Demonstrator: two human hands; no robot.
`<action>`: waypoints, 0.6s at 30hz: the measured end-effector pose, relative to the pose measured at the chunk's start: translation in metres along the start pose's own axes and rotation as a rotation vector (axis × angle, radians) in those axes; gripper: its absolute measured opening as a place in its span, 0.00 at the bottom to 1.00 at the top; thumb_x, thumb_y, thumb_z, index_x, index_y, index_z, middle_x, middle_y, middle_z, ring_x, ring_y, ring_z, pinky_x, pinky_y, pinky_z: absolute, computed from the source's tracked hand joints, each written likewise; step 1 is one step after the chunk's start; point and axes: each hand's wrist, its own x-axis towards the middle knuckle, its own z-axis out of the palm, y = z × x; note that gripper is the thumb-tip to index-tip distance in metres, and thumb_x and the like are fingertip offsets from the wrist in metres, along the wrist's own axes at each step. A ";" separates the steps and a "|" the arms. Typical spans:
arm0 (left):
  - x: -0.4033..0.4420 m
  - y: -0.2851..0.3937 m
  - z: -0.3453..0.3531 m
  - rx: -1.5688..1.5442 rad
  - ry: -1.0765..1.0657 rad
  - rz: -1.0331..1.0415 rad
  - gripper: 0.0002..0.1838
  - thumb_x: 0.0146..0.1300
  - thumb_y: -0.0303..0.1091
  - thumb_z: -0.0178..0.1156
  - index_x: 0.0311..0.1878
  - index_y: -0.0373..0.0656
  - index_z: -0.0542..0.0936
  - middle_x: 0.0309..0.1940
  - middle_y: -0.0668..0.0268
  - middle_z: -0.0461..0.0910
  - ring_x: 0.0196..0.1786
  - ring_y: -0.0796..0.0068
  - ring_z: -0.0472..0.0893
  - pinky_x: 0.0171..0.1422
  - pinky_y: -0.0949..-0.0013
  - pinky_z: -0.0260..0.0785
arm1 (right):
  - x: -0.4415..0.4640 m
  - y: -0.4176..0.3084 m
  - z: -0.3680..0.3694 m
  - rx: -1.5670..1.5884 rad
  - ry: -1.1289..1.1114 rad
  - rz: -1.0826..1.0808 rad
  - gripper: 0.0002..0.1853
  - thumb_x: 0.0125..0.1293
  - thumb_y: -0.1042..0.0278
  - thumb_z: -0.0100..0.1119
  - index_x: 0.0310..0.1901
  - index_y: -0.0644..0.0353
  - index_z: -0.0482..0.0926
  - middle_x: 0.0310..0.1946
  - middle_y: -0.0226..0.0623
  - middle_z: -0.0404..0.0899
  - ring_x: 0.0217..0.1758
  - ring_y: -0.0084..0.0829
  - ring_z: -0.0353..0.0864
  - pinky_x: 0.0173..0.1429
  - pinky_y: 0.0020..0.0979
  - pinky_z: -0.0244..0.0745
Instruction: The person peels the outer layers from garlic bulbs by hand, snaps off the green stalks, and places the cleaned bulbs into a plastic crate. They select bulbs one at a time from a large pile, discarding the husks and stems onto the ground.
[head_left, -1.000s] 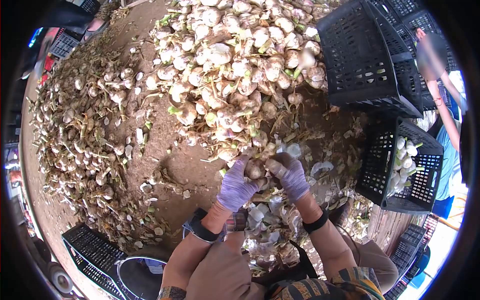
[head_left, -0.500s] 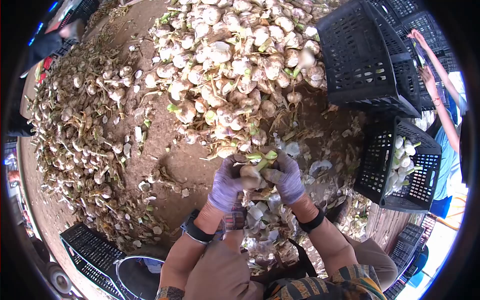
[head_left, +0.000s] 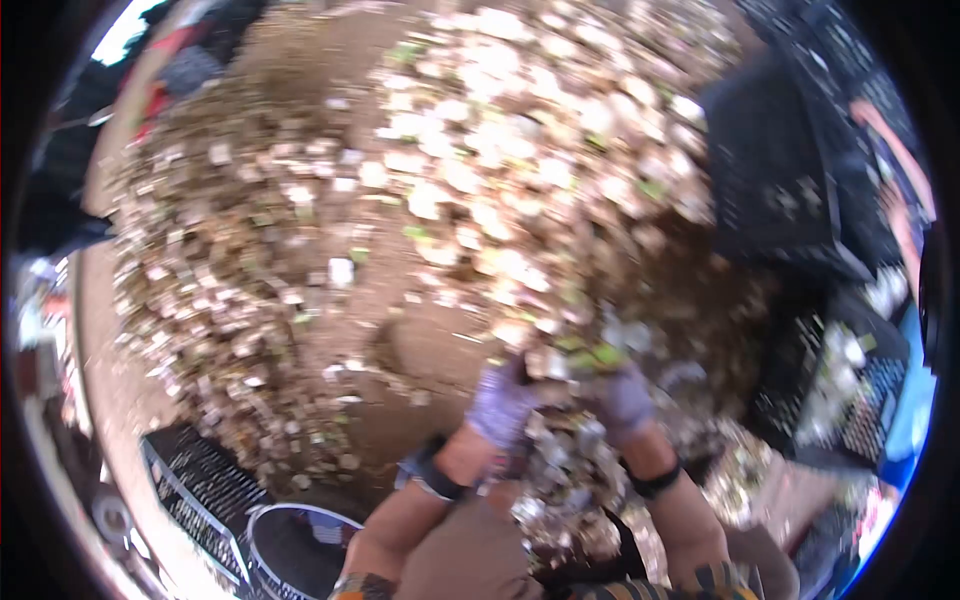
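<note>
Motion smears this view. My left hand (head_left: 500, 405), in a pale purple glove, is closed on a garlic bulb (head_left: 548, 362) low in the middle of the head view. On the other side my right hand (head_left: 624, 402), gloved alike, grips the same garlic by its green stem end. The fingertips are blurred and partly hidden behind the bulb. Just beyond both hands lies a large heap of garlic bulbs (head_left: 510, 170). Pale loose skins (head_left: 570, 460) litter the ground between my forearms.
A looser garlic pile (head_left: 220, 260) spreads at left. Black crates stand at right, one upper crate (head_left: 775, 160) and one lower crate (head_left: 870, 400) with white garlic inside. Another person's hands (head_left: 895, 150) are at far right. A black crate (head_left: 195, 490) and round container (head_left: 300, 550) sit lower left.
The whole view has shifted, so the heap, crates and my hands appear further right and slightly lower. The garlic is still between my hands.
</note>
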 end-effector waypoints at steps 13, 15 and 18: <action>0.002 -0.002 -0.013 0.230 0.016 -0.069 0.34 0.54 0.51 0.61 0.58 0.38 0.67 0.45 0.62 0.74 0.48 0.74 0.73 0.51 0.71 0.69 | -0.002 0.055 0.013 0.117 0.054 -0.075 0.19 0.47 0.78 0.61 0.44 0.67 0.73 0.38 0.41 0.77 0.38 0.33 0.79 0.43 0.32 0.76; 0.010 -0.009 -0.014 0.360 0.015 -0.017 0.33 0.53 0.47 0.63 0.59 0.39 0.66 0.47 0.62 0.73 0.50 0.73 0.72 0.53 0.70 0.67 | 0.001 0.068 0.017 0.298 0.089 -0.004 0.24 0.46 0.70 0.67 0.46 0.65 0.71 0.40 0.38 0.75 0.40 0.30 0.76 0.45 0.31 0.73; 0.007 -0.009 -0.005 0.457 0.067 0.139 0.33 0.51 0.38 0.66 0.60 0.43 0.64 0.45 0.62 0.74 0.49 0.71 0.73 0.54 0.69 0.66 | -0.002 0.072 0.013 0.323 0.132 -0.022 0.27 0.48 0.62 0.71 0.46 0.63 0.70 0.41 0.36 0.74 0.43 0.28 0.73 0.49 0.31 0.70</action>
